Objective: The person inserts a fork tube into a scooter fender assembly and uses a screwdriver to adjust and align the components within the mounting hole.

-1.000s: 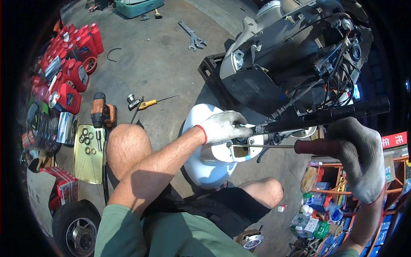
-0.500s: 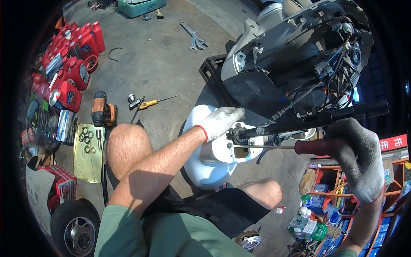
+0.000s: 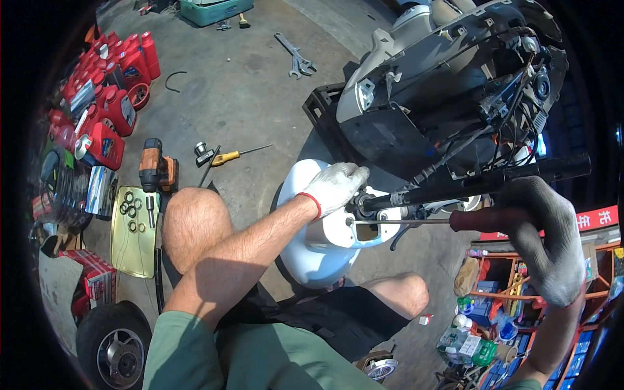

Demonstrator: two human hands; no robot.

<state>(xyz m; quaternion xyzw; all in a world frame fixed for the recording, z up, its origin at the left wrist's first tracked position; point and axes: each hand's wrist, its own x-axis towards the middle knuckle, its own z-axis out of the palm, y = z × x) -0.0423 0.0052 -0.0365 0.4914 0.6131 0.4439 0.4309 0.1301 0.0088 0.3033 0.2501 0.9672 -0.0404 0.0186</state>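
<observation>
Seen from above, a seated person works on a scooter (image 3: 448, 97) with its covers off, cables and frame exposed. The landmark is the white panel (image 3: 325, 234) in front of the person's knees, just below the scooter's handlebar (image 3: 481, 182).

The left hand (image 3: 335, 187), in a white glove with a red cuff, rests curled on top of the white panel, fingers pressed together around the inner end of the handlebar. The right hand (image 3: 546, 240), in a grey glove, is closed around the dark red handle of a long screwdriver (image 3: 403, 221). Its thin shaft runs level to the left, and the tip meets the white panel just under the left hand. Whether the tip sits in a screw head is hard to tell.

The risk, as I judge it: the tip could slip off and jab the left fingers close above it, or scratch the panel, if the long shaft tilts under pressure.

Left of the panel, on the concrete, lie a yellow-handled screwdriver (image 3: 235, 155) and an orange drill (image 3: 155, 170).

Compared with half a second ago, both hands and the screwdriver sit almost exactly where they were; nothing on the floor has moved.
</observation>
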